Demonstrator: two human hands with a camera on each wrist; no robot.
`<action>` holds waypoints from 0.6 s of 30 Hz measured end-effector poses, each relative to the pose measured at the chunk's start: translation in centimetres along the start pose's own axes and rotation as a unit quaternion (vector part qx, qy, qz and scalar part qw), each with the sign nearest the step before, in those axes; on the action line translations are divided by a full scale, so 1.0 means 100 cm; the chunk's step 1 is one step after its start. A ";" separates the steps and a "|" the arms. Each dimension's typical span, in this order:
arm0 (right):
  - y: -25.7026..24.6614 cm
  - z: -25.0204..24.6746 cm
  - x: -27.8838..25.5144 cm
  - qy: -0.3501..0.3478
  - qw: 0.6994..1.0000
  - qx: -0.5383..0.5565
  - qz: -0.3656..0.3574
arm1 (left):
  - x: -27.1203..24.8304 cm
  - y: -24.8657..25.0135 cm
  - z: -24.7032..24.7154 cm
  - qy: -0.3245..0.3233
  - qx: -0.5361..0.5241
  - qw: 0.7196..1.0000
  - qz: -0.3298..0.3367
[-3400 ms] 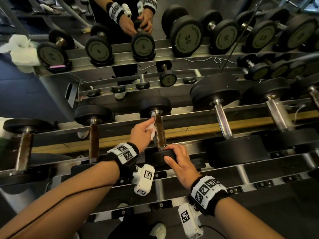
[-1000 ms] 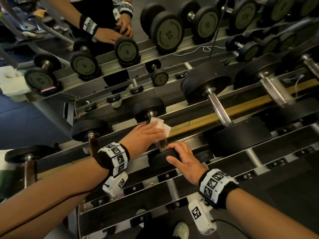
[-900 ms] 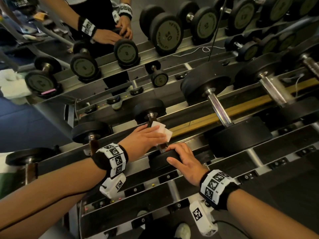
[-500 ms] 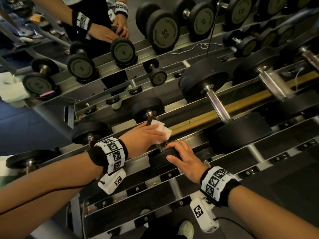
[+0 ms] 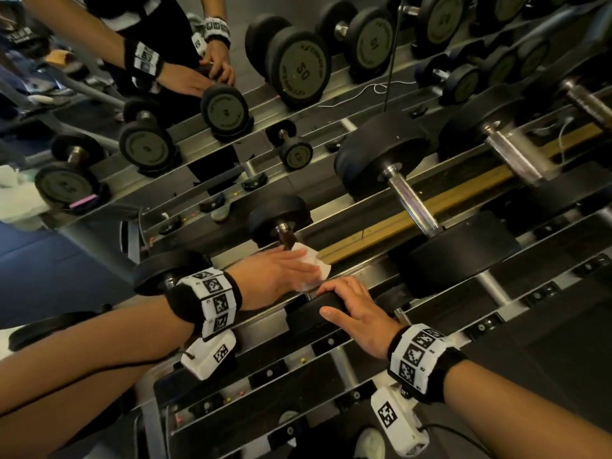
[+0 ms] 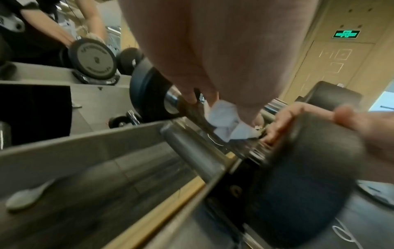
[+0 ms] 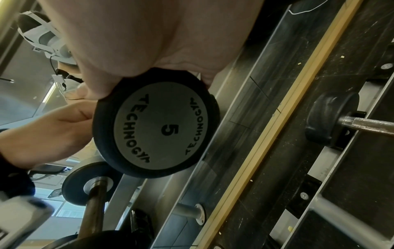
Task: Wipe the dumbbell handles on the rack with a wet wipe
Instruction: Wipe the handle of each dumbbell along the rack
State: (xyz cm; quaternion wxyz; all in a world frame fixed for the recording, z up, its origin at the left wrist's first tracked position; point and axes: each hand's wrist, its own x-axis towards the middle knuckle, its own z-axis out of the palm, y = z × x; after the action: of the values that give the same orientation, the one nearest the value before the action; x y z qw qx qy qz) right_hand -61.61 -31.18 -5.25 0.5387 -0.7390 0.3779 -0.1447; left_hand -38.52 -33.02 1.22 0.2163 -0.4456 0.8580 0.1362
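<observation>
A small black dumbbell marked 5 lies across the rack rails, its far head pointing at the mirror. My left hand reaches across its dark handle and holds a white wet wipe wrapped against it. In the left wrist view the thumb and fingers pinch the wipe around the handle. My right hand grips the near head, fingers curled over its rim. The handle's middle is hidden under my left hand.
A much larger dumbbell with a chrome handle sits just right, and another beyond it. A smaller one lies left, partly behind my left wrist. A mirror behind the rack reflects the dumbbells and the person. A lower shelf runs below.
My left hand moved from the handle's left side to lie across it, and the wipe has slid slightly toward the near head. The right hand has stayed on the near head.
</observation>
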 end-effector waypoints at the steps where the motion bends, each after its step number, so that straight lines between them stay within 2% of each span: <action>1: 0.000 0.000 0.000 0.006 1.000 0.002 -0.002 | 0.002 -0.005 -0.004 0.000 -0.003 1.000 -0.026; 5: 0.002 0.005 -0.003 0.035 0.999 0.021 0.003 | 0.013 -0.007 -0.016 0.013 -0.011 0.996 -0.087; 8: 0.003 0.010 -0.004 0.054 0.998 0.033 0.005 | 0.009 0.004 -0.006 0.028 -0.018 0.999 -0.039; 10: 0.005 0.011 -0.004 0.061 0.997 0.037 0.003 | 0.005 0.012 0.001 -0.001 -0.013 1.000 0.010; 12: 0.006 0.012 -0.002 0.063 0.997 0.035 0.000 | 0.005 0.015 0.000 -0.034 -0.020 0.999 0.022; 13: 0.006 0.011 -0.002 0.061 0.998 0.033 -0.001 | 0.008 0.017 -0.004 -0.041 -0.024 0.999 0.013; 15: 0.007 0.010 -0.001 0.051 0.998 0.034 0.003 | 0.008 0.014 -0.014 -0.010 -0.035 0.999 -0.030; 17: 0.007 0.010 -0.001 0.047 0.998 0.039 0.006 | 0.002 0.008 -0.022 0.047 -0.104 0.987 -0.109; 18: 0.007 0.010 -0.001 0.050 0.998 0.041 0.005 | -0.003 0.004 -0.026 0.103 -0.145 0.975 -0.132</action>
State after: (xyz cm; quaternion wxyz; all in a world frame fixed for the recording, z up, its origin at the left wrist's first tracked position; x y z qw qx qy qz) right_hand -61.39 -30.52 -6.23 0.5498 -0.7061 0.4020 -0.1937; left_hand -39.29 -33.70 3.65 0.0762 -0.5935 0.7800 0.1830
